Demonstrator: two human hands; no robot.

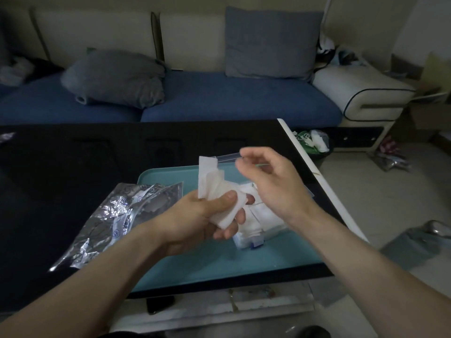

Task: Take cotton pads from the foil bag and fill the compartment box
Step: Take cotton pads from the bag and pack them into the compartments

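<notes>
Seen from above and behind, two bare forearms reach out over a dark table (73,162) toward a teal tray (219,267) that sits near the table's right edge. On the left, the left hand (202,218) is curled around a loose bundle of white cotton pads (214,189); the thumb presses across the front of the bundle and the fingers wrap underneath, so several square pads fan upward out of the grasp. Opposite it, the right hand (268,181) is raised a little higher, with its fingers bent inward and the fingertips drawn close together at the raised clear lid (227,157) of the compartment box (258,225); motion blur makes it impossible to tell whether they actually pinch the lid. That clear plastic box rests on the tray just beneath both hands, already packed with white pads, and a small blue latch shows at its near edge. Left of the tray, the crinkled silver foil bag (112,215) lies flat on the table, its mouth partly overlapping the tray's left rim. Beyond the table stands a blue sofa (219,98) with pale backrests, bearing one grey pillow (117,76) slumped at left and another upright grey cushion (271,42) toward the right.
</notes>
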